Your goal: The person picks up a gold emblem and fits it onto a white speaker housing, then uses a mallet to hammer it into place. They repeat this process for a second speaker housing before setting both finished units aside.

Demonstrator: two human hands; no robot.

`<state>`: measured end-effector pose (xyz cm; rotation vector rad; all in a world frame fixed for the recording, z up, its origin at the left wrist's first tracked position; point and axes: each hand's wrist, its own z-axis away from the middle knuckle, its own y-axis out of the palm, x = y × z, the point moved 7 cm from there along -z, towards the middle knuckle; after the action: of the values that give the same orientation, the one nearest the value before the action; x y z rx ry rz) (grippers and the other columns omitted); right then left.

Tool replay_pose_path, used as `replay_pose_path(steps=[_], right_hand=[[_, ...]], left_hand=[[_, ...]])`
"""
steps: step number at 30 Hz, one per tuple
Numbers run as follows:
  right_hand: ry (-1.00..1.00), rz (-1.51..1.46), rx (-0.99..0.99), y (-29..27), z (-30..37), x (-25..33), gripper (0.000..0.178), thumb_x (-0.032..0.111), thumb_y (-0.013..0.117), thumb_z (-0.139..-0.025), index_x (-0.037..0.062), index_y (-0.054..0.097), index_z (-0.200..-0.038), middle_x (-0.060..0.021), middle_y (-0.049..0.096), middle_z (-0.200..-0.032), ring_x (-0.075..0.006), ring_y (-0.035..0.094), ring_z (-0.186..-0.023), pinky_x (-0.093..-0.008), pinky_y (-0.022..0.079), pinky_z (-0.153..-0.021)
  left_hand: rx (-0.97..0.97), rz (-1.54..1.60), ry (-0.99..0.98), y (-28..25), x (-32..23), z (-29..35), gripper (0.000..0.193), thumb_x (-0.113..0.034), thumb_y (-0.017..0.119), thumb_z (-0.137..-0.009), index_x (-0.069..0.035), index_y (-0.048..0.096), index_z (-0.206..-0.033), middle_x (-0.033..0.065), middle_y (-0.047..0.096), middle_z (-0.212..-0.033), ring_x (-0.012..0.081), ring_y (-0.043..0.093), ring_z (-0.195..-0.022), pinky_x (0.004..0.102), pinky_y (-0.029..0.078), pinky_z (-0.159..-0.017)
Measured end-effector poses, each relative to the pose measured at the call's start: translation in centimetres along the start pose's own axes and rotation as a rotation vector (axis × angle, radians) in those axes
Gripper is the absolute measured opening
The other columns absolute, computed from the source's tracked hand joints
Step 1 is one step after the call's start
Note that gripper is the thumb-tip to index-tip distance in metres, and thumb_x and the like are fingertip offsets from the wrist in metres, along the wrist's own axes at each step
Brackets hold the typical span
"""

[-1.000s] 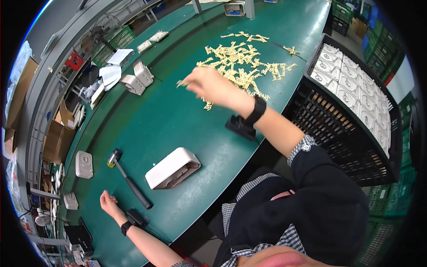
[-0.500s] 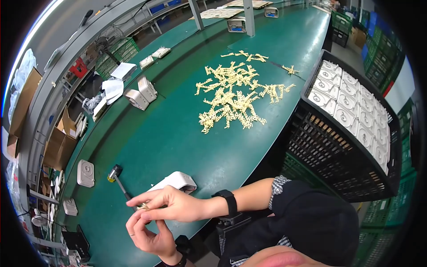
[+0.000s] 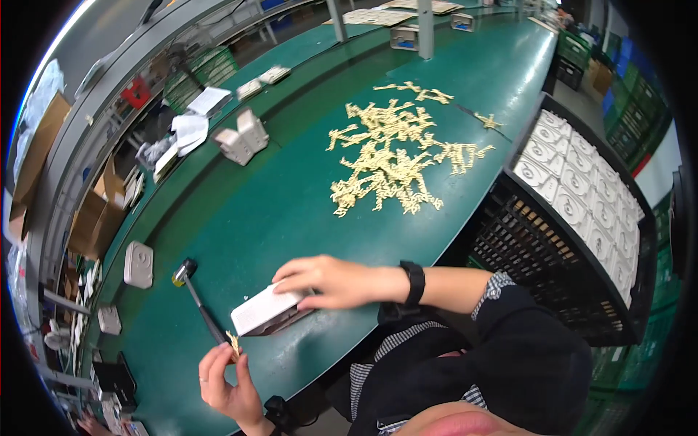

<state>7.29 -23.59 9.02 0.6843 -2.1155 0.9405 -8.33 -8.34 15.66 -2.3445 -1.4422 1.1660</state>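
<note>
My left hand (image 3: 227,385), low in the view, pinches a small pale-yellow toothed piece (image 3: 233,344) between thumb and fingertips. To its upper right, my right hand (image 3: 327,282) grips the right end of a white box-like housing (image 3: 256,311), fingers over the top and thumb at the near side. The housing lies tilted on the green table near its front edge. A hammer (image 3: 200,301) with a dark and yellow head lies left of the housing, its handle end close to my left fingertips. Farther off, a loose pile of similar pale-yellow pieces (image 3: 389,156) spreads over the table.
On the right, a black crate (image 3: 502,232) holds rows of white housings (image 3: 574,174). More white housings stand along the table's left side, one (image 3: 138,264) near the hammer and a pair (image 3: 242,138) farther back. Another person's hand (image 3: 93,426) shows at the lower left.
My right hand has left my left hand and moved right onto the white housing, which now sits tilted. The left hand keeps the yellow piece. The view has shifted slightly.
</note>
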Motion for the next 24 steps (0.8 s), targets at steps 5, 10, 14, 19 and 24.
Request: replay_pose_path(steps=[5,10,14,19,24], right_hand=[[-0.176,0.013,0.095,-2.3,-3.9,-3.1,0.036,0.009,0.068,-0.074,0.0025,0.063,-0.109,-0.0152,0.062,-0.113,-0.0296,0.059,-0.105,-0.0368,0.047,-0.09],[-0.021,-0.225,0.151,-1.3,-4.2,-4.7,0.041,0.006,0.068,-0.075,0.0006,0.06,-0.115,-0.0146,0.061,-0.115,-0.0262,0.057,-0.111,-0.0364,0.045,-0.095],[0.045,-0.211,0.106,-0.3,-3.7,-4.7,0.046,0.001,0.07,-0.071,0.0004,0.061,-0.115,-0.0152,0.061,-0.116,-0.0261,0.057,-0.111,-0.036,0.044,-0.098],[0.013,-0.149,0.095,-0.2,-3.4,-4.4,0.047,0.001,0.071,-0.068,0.0009,0.061,-0.114,-0.0148,0.061,-0.116,-0.0261,0.058,-0.109,-0.0361,0.044,-0.097],[-0.014,-0.124,0.082,-0.8,-3.2,-4.4,0.047,0.003,0.072,-0.068,0.0018,0.062,-0.113,-0.0144,0.062,-0.114,-0.0266,0.059,-0.106,-0.0362,0.046,-0.094]], left_hand=[[0.103,-0.123,0.04,0.8,1.2,-1.6,0.022,0.004,0.074,-0.068,0.0,0.068,-0.089,0.0138,0.067,-0.084,0.0249,0.065,-0.077,0.0317,0.051,-0.07],[0.153,-0.124,0.105,1.6,1.0,-2.7,0.022,-0.002,0.075,-0.07,-0.002,0.07,-0.091,0.0101,0.067,-0.083,0.022,0.065,-0.072,0.0294,0.051,-0.064],[0.187,-0.178,0.12,2.1,2.3,-2.8,0.022,-0.002,0.074,-0.071,-0.006,0.072,-0.093,0.0072,0.066,-0.083,0.0211,0.064,-0.072,0.0301,0.051,-0.063],[0.277,-0.173,0.279,4.8,2.4,-3.4,0.026,-0.001,0.072,-0.07,-0.01,0.072,-0.094,0.0042,0.065,-0.081,0.0193,0.062,-0.073,0.03,0.05,-0.061],[0.332,-0.164,0.28,6.3,2.6,-3.8,0.018,-0.006,0.07,-0.073,-0.01,0.072,-0.09,0.0019,0.063,-0.081,0.0192,0.061,-0.075,0.0319,0.049,-0.062]])
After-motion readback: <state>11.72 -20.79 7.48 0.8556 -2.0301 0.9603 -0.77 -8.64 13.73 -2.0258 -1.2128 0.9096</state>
